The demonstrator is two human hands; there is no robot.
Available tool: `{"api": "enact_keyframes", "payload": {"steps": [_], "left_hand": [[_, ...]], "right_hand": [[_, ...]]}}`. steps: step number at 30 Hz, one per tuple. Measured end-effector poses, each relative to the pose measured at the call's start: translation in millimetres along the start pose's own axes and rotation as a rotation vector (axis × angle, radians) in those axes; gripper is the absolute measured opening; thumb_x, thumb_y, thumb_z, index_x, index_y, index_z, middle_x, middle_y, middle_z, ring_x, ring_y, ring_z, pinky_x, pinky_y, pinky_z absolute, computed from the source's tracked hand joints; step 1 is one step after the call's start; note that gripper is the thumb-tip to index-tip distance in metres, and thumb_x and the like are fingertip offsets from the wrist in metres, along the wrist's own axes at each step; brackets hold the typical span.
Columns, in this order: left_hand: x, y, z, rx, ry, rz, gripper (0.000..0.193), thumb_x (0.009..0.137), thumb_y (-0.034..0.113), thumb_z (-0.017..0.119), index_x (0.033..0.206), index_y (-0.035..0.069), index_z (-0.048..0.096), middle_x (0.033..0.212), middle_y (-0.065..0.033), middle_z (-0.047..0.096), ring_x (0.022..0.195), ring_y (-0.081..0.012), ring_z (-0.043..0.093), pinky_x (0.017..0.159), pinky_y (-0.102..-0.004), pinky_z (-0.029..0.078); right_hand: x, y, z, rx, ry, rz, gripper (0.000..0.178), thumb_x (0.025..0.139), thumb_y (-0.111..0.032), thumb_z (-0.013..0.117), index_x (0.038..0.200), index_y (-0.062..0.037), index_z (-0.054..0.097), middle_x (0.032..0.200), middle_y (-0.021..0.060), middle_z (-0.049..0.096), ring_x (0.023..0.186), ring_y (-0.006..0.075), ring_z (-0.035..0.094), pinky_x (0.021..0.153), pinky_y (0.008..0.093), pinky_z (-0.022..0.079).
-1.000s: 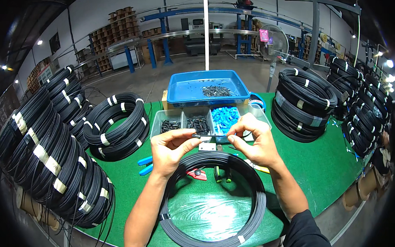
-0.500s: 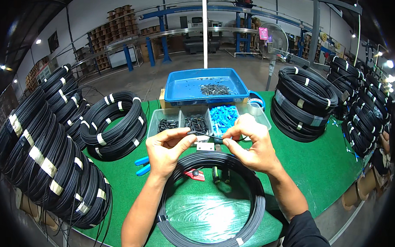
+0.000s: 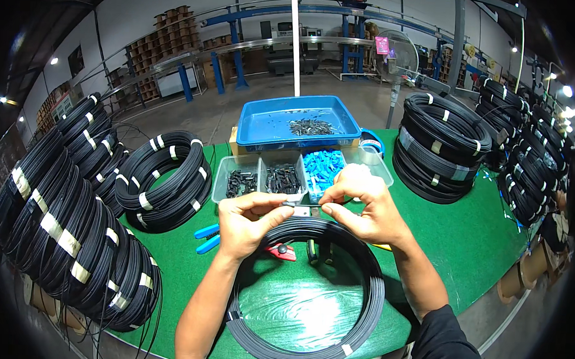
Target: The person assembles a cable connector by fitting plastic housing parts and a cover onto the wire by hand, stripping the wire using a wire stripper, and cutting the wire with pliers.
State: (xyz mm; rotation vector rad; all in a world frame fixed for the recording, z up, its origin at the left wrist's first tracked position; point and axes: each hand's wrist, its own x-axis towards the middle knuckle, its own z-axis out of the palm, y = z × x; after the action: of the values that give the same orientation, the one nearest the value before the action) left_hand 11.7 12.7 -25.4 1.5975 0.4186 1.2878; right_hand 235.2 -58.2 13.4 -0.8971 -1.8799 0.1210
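Observation:
Above the near coil, both hands are pinched close together on a thin black cable [image 3: 308, 204]. My left hand [image 3: 248, 225] grips between thumb and forefinger at its left end, where a small dark piece shows at the fingertips; its kind is too small to tell. My right hand [image 3: 367, 207] pinches the cable a short way to the right. Beneath the hands lies a large black cable coil [image 3: 371, 296], bound with white tape. Inside its ring show a red-handled tool [image 3: 282, 251] and a dark tool with yellow-green edges [image 3: 313, 252], both partly hidden.
A clear divided box [image 3: 219, 185] holds black parts and blue pieces [image 3: 323, 168]. Behind it, a blue tray [image 3: 251, 140] carries dark scraps. Blue-handled pliers [image 3: 207, 239] lie left on the green table [image 3: 177, 264]. Taped cable coils stack at left [image 3: 76, 235] and right [image 3: 440, 153].
My hands have come closer together, with less cable showing between them. The left hand has shifted slightly right and down. The view has tilted a little.

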Motion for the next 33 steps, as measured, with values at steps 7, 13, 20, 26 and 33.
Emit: {"api": "enact_keyframes", "payload": {"steps": [7,13,20,26,33], "left_hand": [[-2,7,11,0.049,-0.095,0.142,0.024,0.074,-0.006,0.081,0.096,-0.005,0.073,0.090,-0.0138,0.072,0.084,-0.0182,0.070,0.080,-0.0302,0.057],[-3,9,13,0.248,-0.027,0.285,0.025,0.069,0.005,0.087,0.093,0.004,0.078,0.087,-0.0107,0.074,0.076,-0.0130,0.067,0.067,-0.0235,0.052],[-8,14,16,0.279,0.092,0.371,0.020,0.071,-0.003,0.083,0.089,0.002,0.077,0.085,-0.0098,0.071,0.077,-0.0138,0.065,0.066,-0.0231,0.050],[2,14,0,-0.094,0.228,0.406,0.010,0.089,0.004,0.070,0.091,0.003,0.060,0.092,-0.0052,0.059,0.079,-0.0107,0.056,0.069,-0.0221,0.047],[3,14,3,-0.477,0.102,0.111,0.014,0.104,0.027,0.048,0.107,0.015,0.042,0.091,-0.0041,0.056,0.097,-0.0273,0.065,0.095,-0.0523,0.052]], "right_hand": [[0,-13,15,0.069,-0.003,0.019,0.011,0.080,-0.004,0.072,0.091,-0.0036,0.070,0.081,0.0083,0.068,0.076,0.0222,0.066,0.070,0.0335,0.051],[1,-11,13,0.025,-0.037,-0.044,0.016,0.079,-0.006,0.073,0.095,-0.0041,0.070,0.082,0.0085,0.067,0.075,0.0240,0.063,0.068,0.0361,0.049],[1,-3,23,-0.171,0.068,-0.110,0.013,0.082,-0.007,0.069,0.094,-0.0052,0.064,0.091,0.0095,0.064,0.093,0.0301,0.060,0.085,0.0408,0.044],[-2,34,-13,-0.492,-0.184,0.050,0.012,0.081,-0.012,0.067,0.093,-0.0089,0.063,0.101,0.0084,0.060,0.103,0.0295,0.056,0.090,0.0433,0.041],[-16,44,-54,-0.618,-0.750,0.481,0.015,0.074,-0.006,0.068,0.089,-0.0062,0.070,0.097,0.0110,0.065,0.096,0.0312,0.065,0.078,0.0420,0.052]]}}
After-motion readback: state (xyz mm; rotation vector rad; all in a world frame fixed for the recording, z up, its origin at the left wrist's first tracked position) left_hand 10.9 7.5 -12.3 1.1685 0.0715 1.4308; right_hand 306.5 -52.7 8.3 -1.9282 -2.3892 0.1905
